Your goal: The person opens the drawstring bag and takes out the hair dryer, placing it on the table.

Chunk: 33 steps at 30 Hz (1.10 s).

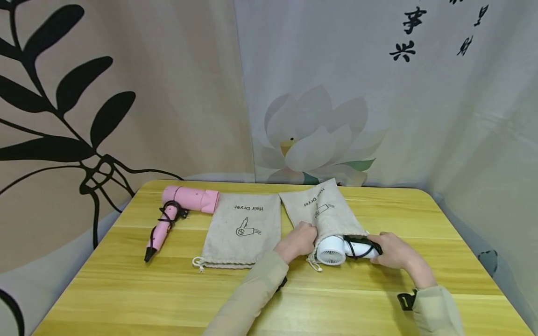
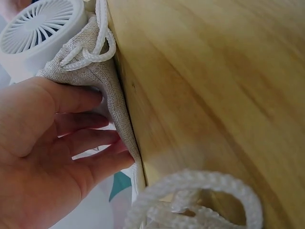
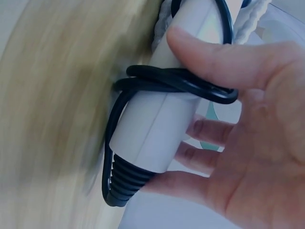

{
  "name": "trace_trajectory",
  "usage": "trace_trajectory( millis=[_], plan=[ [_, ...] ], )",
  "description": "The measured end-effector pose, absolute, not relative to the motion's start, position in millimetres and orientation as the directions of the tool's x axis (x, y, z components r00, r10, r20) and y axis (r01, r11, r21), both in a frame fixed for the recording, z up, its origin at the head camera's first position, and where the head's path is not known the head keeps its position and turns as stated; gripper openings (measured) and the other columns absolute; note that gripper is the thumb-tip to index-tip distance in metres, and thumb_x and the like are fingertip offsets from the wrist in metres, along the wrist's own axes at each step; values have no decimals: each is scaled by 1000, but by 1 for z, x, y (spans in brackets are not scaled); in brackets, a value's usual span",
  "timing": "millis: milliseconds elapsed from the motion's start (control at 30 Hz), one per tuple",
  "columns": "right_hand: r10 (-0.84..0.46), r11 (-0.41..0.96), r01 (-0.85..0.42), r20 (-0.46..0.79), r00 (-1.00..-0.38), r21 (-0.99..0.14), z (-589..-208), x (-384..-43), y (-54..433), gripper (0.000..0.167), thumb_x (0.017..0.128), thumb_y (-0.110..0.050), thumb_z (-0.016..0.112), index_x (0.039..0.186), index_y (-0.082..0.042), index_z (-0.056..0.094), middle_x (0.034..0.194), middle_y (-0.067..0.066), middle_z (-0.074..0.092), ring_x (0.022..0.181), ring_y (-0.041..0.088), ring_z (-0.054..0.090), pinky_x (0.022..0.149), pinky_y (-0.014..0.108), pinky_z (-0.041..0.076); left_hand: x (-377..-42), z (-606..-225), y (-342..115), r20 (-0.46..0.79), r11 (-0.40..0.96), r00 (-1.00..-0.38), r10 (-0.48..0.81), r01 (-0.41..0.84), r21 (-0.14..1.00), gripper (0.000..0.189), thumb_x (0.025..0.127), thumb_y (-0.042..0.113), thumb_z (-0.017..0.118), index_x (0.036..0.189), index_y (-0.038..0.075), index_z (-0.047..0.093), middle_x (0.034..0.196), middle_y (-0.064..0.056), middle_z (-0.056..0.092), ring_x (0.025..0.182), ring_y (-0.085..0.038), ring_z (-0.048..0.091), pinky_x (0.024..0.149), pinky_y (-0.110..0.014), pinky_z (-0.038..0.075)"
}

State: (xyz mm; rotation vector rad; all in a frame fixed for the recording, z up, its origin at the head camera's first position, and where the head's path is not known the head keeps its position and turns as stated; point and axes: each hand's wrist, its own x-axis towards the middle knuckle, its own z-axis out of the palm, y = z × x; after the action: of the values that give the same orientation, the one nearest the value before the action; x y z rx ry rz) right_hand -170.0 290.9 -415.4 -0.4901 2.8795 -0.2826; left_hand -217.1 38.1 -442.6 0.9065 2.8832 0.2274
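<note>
A white hair dryer (image 1: 330, 250) lies partly inside a beige drawstring bag (image 1: 325, 210) printed "Hair Dryer"; its round vent end and handle stick out of the mouth. Black cord is wound round the handle (image 3: 155, 121). My right hand (image 1: 392, 250) grips that handle, thumb on one side and fingers on the other. At the left edge of the mouth my left hand (image 1: 297, 241) holds the bag's cloth (image 2: 112, 90), thumb near the white drawstring (image 2: 97, 52). Inside the bag, the dryer's front end is hidden.
A second printed drawstring bag (image 1: 248, 228) lies flat left of my left hand. Farther left rests a pink hair dryer (image 1: 191, 198) with black cord round its handle. The wooden table (image 1: 336, 308) ends at a patterned curtain (image 1: 201, 93) behind.
</note>
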Motion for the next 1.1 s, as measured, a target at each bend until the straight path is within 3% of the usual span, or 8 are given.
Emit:
trace_trajectory(
  millis=[100,233,367,467,567,667,1100],
  plan=[
    [-358,920,-318,-165,-919,-230,-415,-170,292,60,75,-21,77,126,4,56,110,26,62,98,38,60,81,49,50,-218,-443,39,-77,823,-824,561,546,158,6,83,7,64,88,6,65,91,-8,66,90,-20,59,81,-26,50],
    [-387,905,-345,-144,-911,-248,-416,-169,294,58,74,-20,78,123,4,58,101,18,64,87,26,58,74,40,49,-219,-443,38,-93,828,-826,556,541,149,10,85,10,63,93,6,66,98,-8,66,99,-22,58,87,-27,50],
    [-416,890,-374,-129,-900,-262,-416,-169,298,58,73,-19,79,121,5,58,95,13,63,80,18,53,69,34,45,-222,-444,34,-96,810,-806,584,570,140,16,93,16,54,99,6,65,102,-7,66,102,-22,59,92,-27,48],
    [-426,884,-382,-127,-896,-270,-416,-169,301,58,72,-19,79,121,5,59,94,12,63,80,17,52,69,32,45,-225,-443,31,-123,791,-783,610,592,154,27,98,22,45,112,5,62,113,-9,64,112,-24,57,100,-29,44],
    [-449,871,-406,-113,-887,-276,-417,-168,305,56,71,-19,79,119,3,61,92,9,62,78,15,51,67,30,43,-227,-441,27,-176,788,-771,612,578,213,41,101,28,41,133,3,52,137,-13,53,130,-28,47,112,-31,35],
    [-476,856,-436,-93,-875,-278,-417,-169,308,51,71,-20,80,114,0,63,88,5,61,76,12,49,65,27,41,-228,-441,24,-219,795,-770,600,541,274,51,101,33,42,144,5,39,151,-15,37,141,-29,34,117,-33,27],
    [-491,848,-445,-114,-863,-286,-415,-165,313,44,70,-20,79,108,-3,64,94,6,64,81,13,53,67,29,44,-228,-436,25,-250,821,-789,561,489,295,53,100,35,44,145,8,37,154,-14,32,144,-27,28,118,-33,27]
  ],
)
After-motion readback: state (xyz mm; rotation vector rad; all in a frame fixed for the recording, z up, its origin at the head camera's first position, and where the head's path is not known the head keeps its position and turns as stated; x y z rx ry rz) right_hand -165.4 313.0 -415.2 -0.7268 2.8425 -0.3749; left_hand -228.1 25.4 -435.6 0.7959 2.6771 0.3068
